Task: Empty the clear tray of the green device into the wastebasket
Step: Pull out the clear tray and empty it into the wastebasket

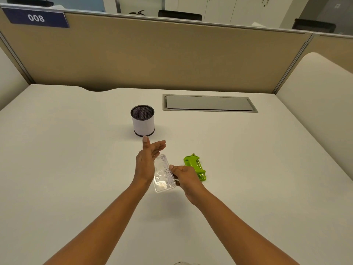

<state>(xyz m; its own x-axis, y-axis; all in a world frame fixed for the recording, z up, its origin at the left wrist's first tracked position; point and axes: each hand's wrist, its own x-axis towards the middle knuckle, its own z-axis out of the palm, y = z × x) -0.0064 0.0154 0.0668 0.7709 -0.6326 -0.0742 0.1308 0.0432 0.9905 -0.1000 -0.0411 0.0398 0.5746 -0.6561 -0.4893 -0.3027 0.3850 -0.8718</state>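
The clear tray (163,174) is off the green device and holds several small white paper dots. My right hand (184,176) pinches its right edge between thumb and fingers. My left hand (148,159) is beside the tray's left side with straight fingers, palm turned toward it; whether it touches the tray I cannot tell. The green device (194,166), a hole punch, lies on the table just right of my right hand. The wastebasket (142,120), a small white cylinder with a black mesh rim, stands upright on the table beyond my left fingertips.
The white desk (76,159) carries a grey cable hatch (209,103) at the back right. A tan partition wall (152,54) closes the far side. A cream side panel (315,102) stands on the right.
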